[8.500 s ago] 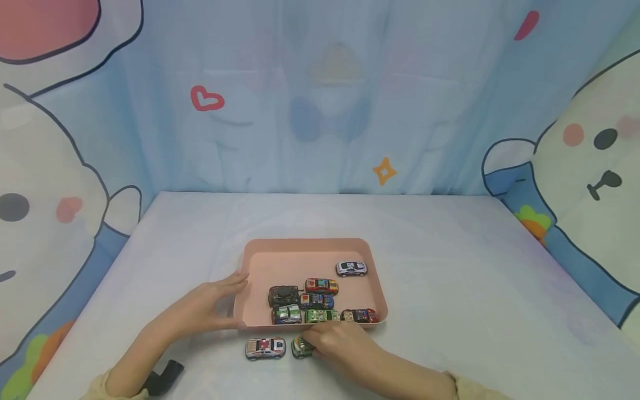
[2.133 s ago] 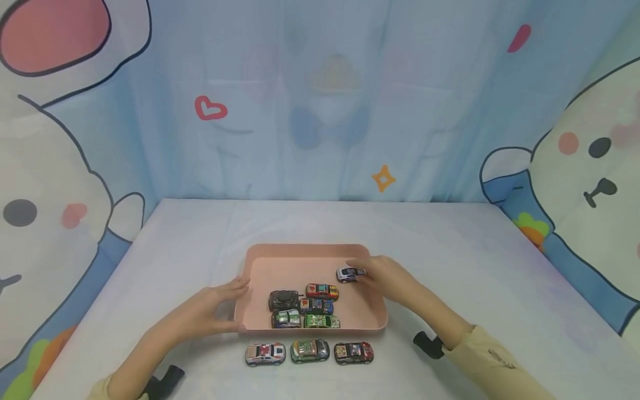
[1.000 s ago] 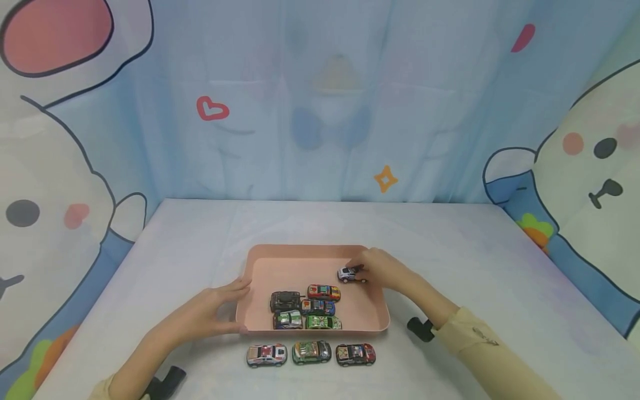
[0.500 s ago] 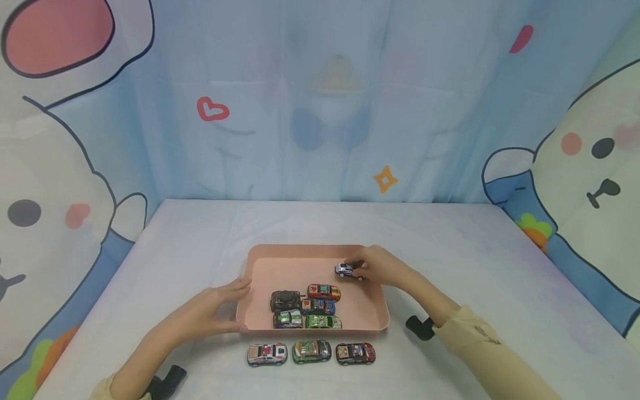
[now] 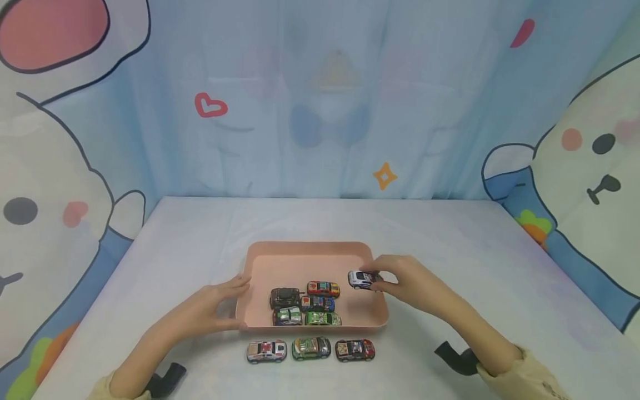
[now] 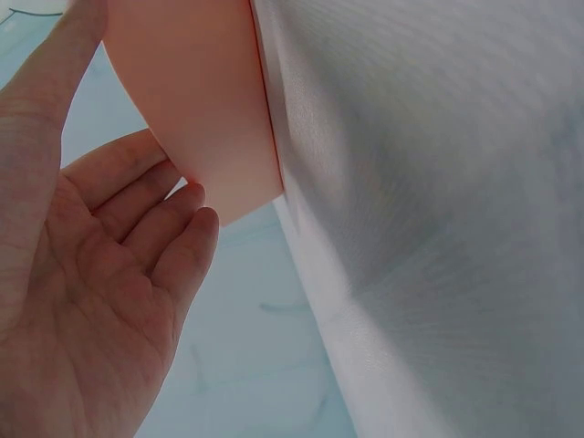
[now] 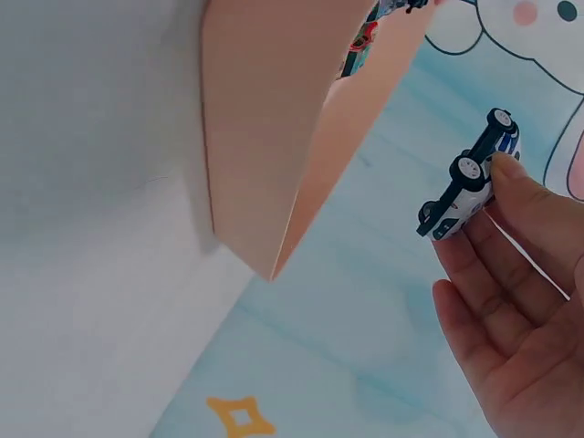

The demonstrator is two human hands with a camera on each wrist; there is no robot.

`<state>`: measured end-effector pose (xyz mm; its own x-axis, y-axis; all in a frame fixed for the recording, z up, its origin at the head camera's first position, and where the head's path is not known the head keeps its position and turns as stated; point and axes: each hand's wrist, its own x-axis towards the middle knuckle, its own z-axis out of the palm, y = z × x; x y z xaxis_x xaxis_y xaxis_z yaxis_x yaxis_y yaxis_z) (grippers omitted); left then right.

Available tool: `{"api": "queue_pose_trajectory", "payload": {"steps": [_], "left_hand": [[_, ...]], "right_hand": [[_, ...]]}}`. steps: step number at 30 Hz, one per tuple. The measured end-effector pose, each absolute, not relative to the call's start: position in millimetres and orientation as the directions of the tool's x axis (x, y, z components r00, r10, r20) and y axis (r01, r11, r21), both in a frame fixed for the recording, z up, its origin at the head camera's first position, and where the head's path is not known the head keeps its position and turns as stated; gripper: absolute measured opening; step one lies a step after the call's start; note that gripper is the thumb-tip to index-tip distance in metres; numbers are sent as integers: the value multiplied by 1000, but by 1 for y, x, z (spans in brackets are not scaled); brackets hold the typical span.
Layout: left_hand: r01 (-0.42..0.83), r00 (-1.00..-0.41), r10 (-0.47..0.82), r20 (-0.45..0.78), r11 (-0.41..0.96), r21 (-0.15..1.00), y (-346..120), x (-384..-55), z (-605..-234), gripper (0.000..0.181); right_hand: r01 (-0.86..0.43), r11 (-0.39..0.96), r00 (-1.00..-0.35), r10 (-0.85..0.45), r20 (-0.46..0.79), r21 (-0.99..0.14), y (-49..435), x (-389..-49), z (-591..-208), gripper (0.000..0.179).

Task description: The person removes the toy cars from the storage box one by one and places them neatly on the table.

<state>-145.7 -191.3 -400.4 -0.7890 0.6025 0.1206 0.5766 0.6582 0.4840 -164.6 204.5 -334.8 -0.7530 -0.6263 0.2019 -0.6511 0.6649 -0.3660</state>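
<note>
My right hand (image 5: 417, 283) pinches a small white toy car (image 5: 360, 279) with dark markings between thumb and fingers, over the right side of the pink tray (image 5: 285, 258). In the right wrist view the white car is held up above the tray's rim, its black wheels facing the camera. My left hand (image 5: 207, 308) lies along the tray's left side, thumb near the front corner and fingertips against the wall, fingers extended. Inside the tray sit a black toy vehicle (image 5: 284, 298), a red-yellow car (image 5: 323, 288), a blue car (image 5: 317, 304) and two green cars, one (image 5: 323, 319) at the front wall.
In front of the tray, a row of cars stands on the white table: a white-red one (image 5: 266, 351), a green one (image 5: 311, 348) and a black-red one (image 5: 355, 350). A printed curtain (image 5: 330, 166) hangs behind the table. Black straps (image 5: 457, 358) sit at both wrists.
Since the earliest frame, the green and black-red cars have joined the front row. The right hand has gripped the white car, lifted it and brought it right and nearer. The left hand stays put.
</note>
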Motion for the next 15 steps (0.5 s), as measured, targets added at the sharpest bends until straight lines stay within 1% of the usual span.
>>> {"api": "queue_pose_trajectory", "payload": {"steps": [4, 8, 11, 15], "left_hand": [[583, -786, 605, 126, 658, 477, -191, -146, -400, 81], [588, -783, 609, 127, 658, 471, -190, -147, -401, 82], [595, -779, 611, 139, 653, 468, -190, -146, -401, 81], [596, -780, 609, 142, 653, 468, -190, -145, -401, 80]], "right_hand": [[-628, 686, -773, -605, 192, -368, 218, -142, -334, 34], [-596, 709, -793, -592, 140, -376, 237, -123, -336, 34], [-589, 711, -793, -600, 104, -384, 251, -114, -340, 35], [-591, 690, -774, -630, 54, -417, 263, -111, -349, 33]]}}
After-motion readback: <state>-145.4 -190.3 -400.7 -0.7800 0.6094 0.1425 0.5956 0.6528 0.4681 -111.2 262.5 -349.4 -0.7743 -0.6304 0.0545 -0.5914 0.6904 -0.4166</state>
